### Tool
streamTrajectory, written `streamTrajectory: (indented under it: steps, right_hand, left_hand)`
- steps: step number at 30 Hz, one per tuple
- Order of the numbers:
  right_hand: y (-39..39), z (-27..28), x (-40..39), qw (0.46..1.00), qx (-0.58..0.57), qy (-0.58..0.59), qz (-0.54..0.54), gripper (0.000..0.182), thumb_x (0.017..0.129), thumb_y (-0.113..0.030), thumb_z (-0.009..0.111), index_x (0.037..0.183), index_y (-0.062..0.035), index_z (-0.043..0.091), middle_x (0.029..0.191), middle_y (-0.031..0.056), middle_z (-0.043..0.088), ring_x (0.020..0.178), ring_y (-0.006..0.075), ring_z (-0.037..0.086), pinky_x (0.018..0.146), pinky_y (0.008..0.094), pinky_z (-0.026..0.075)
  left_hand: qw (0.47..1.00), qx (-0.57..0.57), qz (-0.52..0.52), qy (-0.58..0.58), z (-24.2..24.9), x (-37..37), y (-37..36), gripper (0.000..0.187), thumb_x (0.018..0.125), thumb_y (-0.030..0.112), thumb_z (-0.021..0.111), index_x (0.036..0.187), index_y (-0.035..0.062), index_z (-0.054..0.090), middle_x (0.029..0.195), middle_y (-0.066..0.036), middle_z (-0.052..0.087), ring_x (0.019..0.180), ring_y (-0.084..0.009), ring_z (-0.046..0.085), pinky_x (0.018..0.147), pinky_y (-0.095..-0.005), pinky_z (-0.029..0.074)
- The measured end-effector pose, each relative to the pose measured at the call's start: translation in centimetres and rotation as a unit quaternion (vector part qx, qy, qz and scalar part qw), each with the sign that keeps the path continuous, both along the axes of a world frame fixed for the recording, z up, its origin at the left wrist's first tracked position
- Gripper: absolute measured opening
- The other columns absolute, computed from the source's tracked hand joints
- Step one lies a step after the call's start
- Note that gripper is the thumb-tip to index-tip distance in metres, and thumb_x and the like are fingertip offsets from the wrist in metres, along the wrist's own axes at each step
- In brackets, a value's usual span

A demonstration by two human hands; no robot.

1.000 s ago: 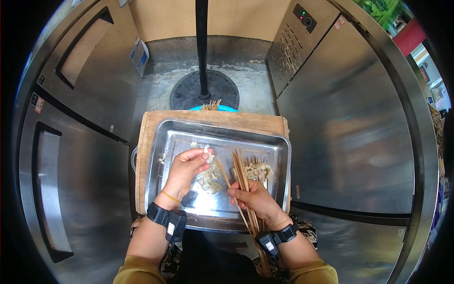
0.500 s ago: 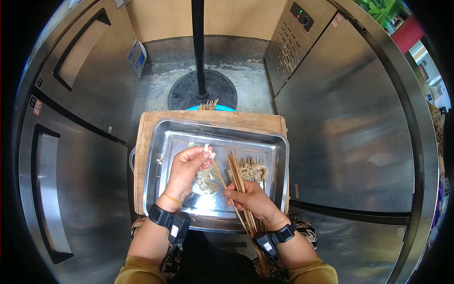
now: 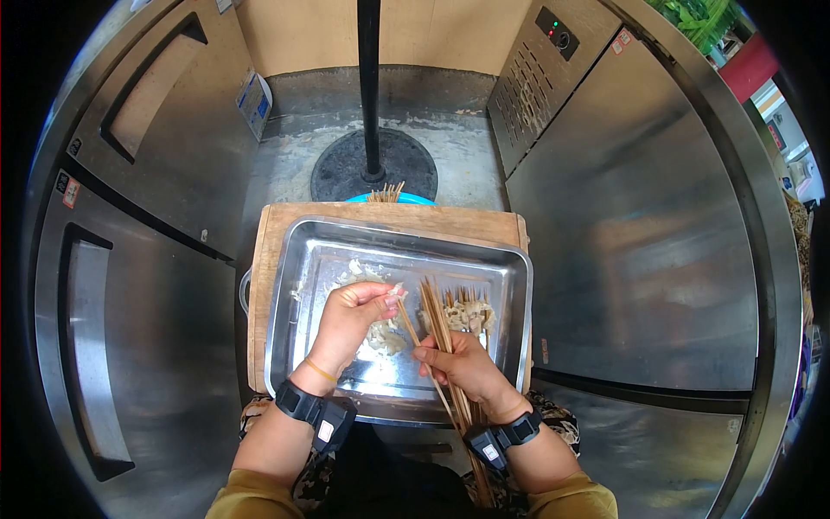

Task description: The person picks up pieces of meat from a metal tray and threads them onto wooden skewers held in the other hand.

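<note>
My left hand (image 3: 350, 318) pinches a small pale piece of food (image 3: 396, 292) at the tip of a bamboo skewer (image 3: 412, 329). My right hand (image 3: 462, 365) is closed around a bundle of bamboo skewers (image 3: 439, 320), with that single skewer angled out to the left between thumb and finger. Both hands are over a steel tray (image 3: 298, 259). Loose pale, thin food pieces (image 3: 380, 340) lie on the tray's bottom, partly behind my left hand. Right of the bundle, skewers loaded with pale food (image 3: 471, 315) rest in the tray, their lower ends hidden by my right hand.
The tray stands on a wooden board (image 3: 380, 216). Behind it, more skewers (image 3: 386, 193) stick up from a blue container (image 3: 419, 200). A black pole on a round base (image 3: 333, 169) rises beyond. Steel cabinets (image 3: 640, 225) close in on both sides.
My left hand has moved slightly right and down, bringing its food piece closer against the skewer tip. The pale pieces behind it show more. My right hand keeps its hold.
</note>
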State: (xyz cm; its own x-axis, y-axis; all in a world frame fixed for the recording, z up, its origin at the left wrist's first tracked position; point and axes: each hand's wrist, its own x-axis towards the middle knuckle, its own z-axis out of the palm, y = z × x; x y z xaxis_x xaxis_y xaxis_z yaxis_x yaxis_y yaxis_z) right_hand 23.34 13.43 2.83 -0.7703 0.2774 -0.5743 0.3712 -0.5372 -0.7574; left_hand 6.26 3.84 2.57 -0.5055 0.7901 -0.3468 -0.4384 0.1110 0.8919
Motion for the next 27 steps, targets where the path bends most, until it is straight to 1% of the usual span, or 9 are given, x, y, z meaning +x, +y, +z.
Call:
streamTrajectory:
  steps: [2, 5, 8, 11, 14, 21, 23, 27]
  right_hand:
    - [0.0, 0.1, 0.0, 1.0, 0.001, 0.0, -0.004, 0.008, 0.086, -0.012, 0.061, 0.085, -0.0035, 0.06, 0.065, 0.0024, 0.06, 0.049, 0.0034, 0.045, 0.044, 0.0169, 0.036]
    - [-0.2, 0.3, 0.0, 1.0, 0.009, 0.003, 0.004, 0.008, 0.086, -0.012, 0.061, 0.085, -0.0035, 0.06, 0.065, 0.0019, 0.059, 0.049, 0.0033, 0.045, 0.044, 0.0168, 0.036]
    - [-0.2, 0.3, -0.1, 1.0, 0.015, 0.008, 0.008, 0.009, 0.086, -0.012, 0.061, 0.085, -0.0034, 0.06, 0.064, 0.0014, 0.059, 0.049, 0.0034, 0.045, 0.044, 0.0167, 0.036]
    - [-0.3, 0.3, 0.1, 1.0, 0.015, 0.009, 0.007, 0.009, 0.086, -0.012, 0.061, 0.085, -0.0034, 0.06, 0.064, 0.0013, 0.058, 0.048, 0.0034, 0.045, 0.044, 0.0167, 0.036]
    - [-0.4, -0.1, 0.2, 1.0, 0.019, 0.009, 0.011, 0.009, 0.086, -0.013, 0.061, 0.085, -0.0034, 0.06, 0.064, 0.0014, 0.058, 0.048, 0.0035, 0.044, 0.044, 0.0168, 0.036]
    - [-0.5, -0.2, 0.2, 0.999, 0.037, -0.006, 0.016, 0.009, 0.086, -0.012, 0.062, 0.083, -0.0039, 0.059, 0.064, 0.0014, 0.058, 0.049, 0.0036, 0.044, 0.044, 0.0172, 0.035]
    - [-0.6, -0.1, 0.2, 0.999, 0.035, -0.012, 0.012, 0.009, 0.086, -0.012, 0.062, 0.082, -0.004, 0.059, 0.064, 0.0016, 0.058, 0.048, 0.0036, 0.044, 0.044, 0.0172, 0.035]
    - [-0.6, -0.2, 0.4, 0.999, 0.045, -0.019, -0.002, 0.01, 0.086, -0.012, 0.062, 0.082, -0.0041, 0.058, 0.062, 0.0006, 0.057, 0.047, 0.0035, 0.043, 0.043, 0.018, 0.033]
  left_hand:
    - [1.0, 0.007, -0.005, 0.008, -0.2, 0.2, 0.0, 0.017, 0.086, 0.006, 0.059, 0.101, -0.0008, 0.062, 0.095, -0.008, 0.066, 0.085, -0.0113, 0.061, 0.074, -0.0233, 0.051]
    - [0.999, 0.01, 0.048, 0.022, -0.4, 0.6, 0.5, 0.018, 0.088, 0.008, 0.058, 0.104, 0.0012, 0.061, 0.09, -0.006, 0.066, 0.083, -0.0102, 0.062, 0.071, -0.0226, 0.051]
    - [0.998, 0.008, 0.051, 0.033, 0.0, 0.7, 0.6, 0.019, 0.089, 0.01, 0.056, 0.107, 0.0037, 0.06, 0.086, -0.004, 0.065, 0.081, -0.0087, 0.061, 0.068, -0.0217, 0.05]
    - [0.998, 0.004, 0.055, 0.043, 0.3, 0.8, 0.6, 0.018, 0.089, 0.012, 0.057, 0.105, 0.0048, 0.061, 0.085, -0.003, 0.065, 0.078, -0.0073, 0.06, 0.066, -0.0204, 0.048]
    - [0.998, -0.015, 0.022, 0.06, -0.6, 0.5, 0.4, 0.018, 0.089, 0.013, 0.058, 0.104, 0.0043, 0.062, 0.086, -0.003, 0.065, 0.077, -0.0065, 0.059, 0.065, -0.0197, 0.047]
    - [0.99, -0.059, 0.024, -0.125, 0.4, 0.9, -0.1, 0.022, 0.086, 0.018, 0.063, 0.102, 0.0033, 0.062, 0.09, -0.005, 0.066, 0.08, -0.0088, 0.06, 0.072, -0.021, 0.047]
    - [0.985, -0.06, 0.022, -0.163, 0.4, 1.1, -0.3, 0.023, 0.086, 0.02, 0.063, 0.102, 0.0038, 0.062, 0.091, -0.006, 0.066, 0.08, -0.0095, 0.061, 0.073, -0.0211, 0.046]
    - [0.979, -0.068, -0.018, -0.193, -1.1, 2.3, -0.6, 0.023, 0.087, 0.02, 0.062, 0.103, 0.0046, 0.061, 0.091, -0.006, 0.066, 0.08, -0.0096, 0.061, 0.069, -0.0209, 0.047]
